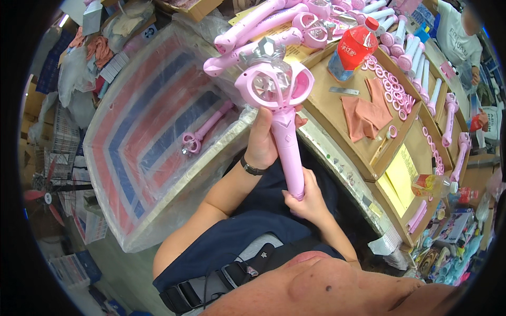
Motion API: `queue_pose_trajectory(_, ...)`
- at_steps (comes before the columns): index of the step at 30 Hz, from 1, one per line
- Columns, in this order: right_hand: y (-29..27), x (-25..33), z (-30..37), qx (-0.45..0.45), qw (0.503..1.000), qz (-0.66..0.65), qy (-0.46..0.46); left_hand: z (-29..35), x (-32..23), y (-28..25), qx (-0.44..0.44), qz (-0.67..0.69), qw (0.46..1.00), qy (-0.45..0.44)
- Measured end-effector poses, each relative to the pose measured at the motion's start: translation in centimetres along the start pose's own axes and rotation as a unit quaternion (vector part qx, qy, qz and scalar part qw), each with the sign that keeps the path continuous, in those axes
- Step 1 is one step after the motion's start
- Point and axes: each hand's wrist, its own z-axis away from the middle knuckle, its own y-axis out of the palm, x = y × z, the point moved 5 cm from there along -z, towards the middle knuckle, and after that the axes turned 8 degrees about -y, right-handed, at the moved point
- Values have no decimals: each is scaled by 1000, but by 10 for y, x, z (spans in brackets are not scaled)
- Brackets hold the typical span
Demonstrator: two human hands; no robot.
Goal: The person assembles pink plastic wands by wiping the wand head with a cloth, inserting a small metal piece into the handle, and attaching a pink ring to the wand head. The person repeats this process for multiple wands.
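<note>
A pink light stick (284, 137) with a clear faceted head inside open pink rings stands tilted in front of me, head up. Just below that head, my left hand (263, 138) is closed around the upper handle, its thumb along the side. My right hand (308, 199) grips the handle's lower end, fingers curled round it. On the striped plastic sheet to the left lies another pink light stick (208, 129), apart from both hands. Several more pink light sticks (258, 29) are piled beyond the held one.
At the right, cardboard trays (337, 126) hold pink rings (395, 92), salmon-coloured cloths (366, 108) and a yellow sheet (398, 179). A red-capped drink bottle (352, 52) stands there, and a clear bottle (429, 185) lies nearer. Another person (458, 34) is at the far right.
</note>
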Motion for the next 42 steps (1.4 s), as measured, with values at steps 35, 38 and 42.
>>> queue_pose_trajectory(35, 5, 6, -21, 77, 974, -184, 110, 4, 12, -16, -61, 52, 996, -38)
queue_pose_trajectory(38, -8, 12, -19, -35, 998, 18, 48, 9, -15, -23, -173, -208, 950, 157)
queue_pose_trajectory(42, -5, 14, -14, -22, 996, 75, 45, 14, -28, -17, -143, -365, 896, 211)
